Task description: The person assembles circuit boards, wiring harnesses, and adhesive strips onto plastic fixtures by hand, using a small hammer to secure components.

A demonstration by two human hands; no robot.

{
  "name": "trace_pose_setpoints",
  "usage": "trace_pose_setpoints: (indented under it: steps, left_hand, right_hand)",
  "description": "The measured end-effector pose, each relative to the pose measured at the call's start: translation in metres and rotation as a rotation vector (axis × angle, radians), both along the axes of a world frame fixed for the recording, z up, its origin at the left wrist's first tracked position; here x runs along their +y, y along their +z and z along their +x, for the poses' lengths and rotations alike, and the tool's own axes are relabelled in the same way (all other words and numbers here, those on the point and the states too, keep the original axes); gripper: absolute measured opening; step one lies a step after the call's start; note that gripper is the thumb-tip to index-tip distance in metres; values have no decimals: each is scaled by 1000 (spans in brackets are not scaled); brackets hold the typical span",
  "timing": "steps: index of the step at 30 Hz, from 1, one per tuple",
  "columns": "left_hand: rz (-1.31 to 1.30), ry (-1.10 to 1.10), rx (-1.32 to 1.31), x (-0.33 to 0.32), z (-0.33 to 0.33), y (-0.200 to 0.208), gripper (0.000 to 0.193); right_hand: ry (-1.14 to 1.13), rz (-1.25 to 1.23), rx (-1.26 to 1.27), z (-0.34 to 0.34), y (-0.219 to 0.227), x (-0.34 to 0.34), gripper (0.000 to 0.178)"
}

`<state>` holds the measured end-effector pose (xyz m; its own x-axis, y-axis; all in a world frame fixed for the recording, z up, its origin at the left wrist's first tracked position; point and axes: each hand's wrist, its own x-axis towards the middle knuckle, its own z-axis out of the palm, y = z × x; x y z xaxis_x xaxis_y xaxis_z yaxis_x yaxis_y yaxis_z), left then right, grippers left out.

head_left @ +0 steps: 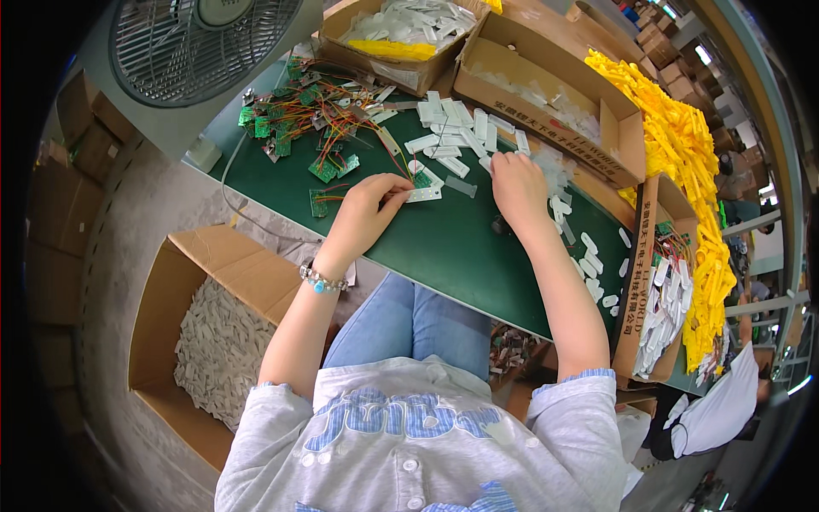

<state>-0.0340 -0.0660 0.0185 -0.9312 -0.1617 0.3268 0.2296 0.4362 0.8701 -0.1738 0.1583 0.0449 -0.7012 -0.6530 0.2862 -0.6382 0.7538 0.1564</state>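
Observation:
Pinched between the thumb and fingers of my left hand [375, 205] is a small white LED board [424, 195] with a row of dots, just above the green tabletop [435, 247]. A green circuit board [319, 203] with wires lies beside that hand. To the right, my right hand [519, 186] is closed, its fingertips at the edge of a pile of white plastic casings [450, 136]. What those fingers grip is hidden. Between the hands lies a clear, translucent strip [461, 186]. A tangle of green boards with red and yellow wires [299, 119] sits at the far left.
A grey fan [205, 51] stands at the back left. Open cartons [546, 102] line the far side, with yellow pieces [682, 145] heaped beyond. Loose white casings [590, 266] lie at right. Below left, a floor carton [213, 264] holds white parts.

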Motion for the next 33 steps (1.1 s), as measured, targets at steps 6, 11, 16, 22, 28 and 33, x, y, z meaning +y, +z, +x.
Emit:
trace_pose_setpoints:
  steps: [6,11,16,22,28,33]
  left_hand:
    - [72,2,-44,1,6,0,14]
    - [103,-124,5,34,22,7,15]
    - [-108,-243,52,59,26,4,13]
    - [-223,-224,61,73,27,4,12]
    - [-291,-158,61,79,28,8,7]
    - [-359,-194,100,71,29,9,10]
  right_hand:
    - [122,-323,-116,49,17,9,14]
    - [144,-618,-452,123,-16,35,34]
    - [22,-915,-554,142,-24,41,43]
    - [61,-860,-617,140,-22,43,45]
    - [167,-759,-475,139,-20,44,32]
    - [247,-634,-322,141,-26,44,29]
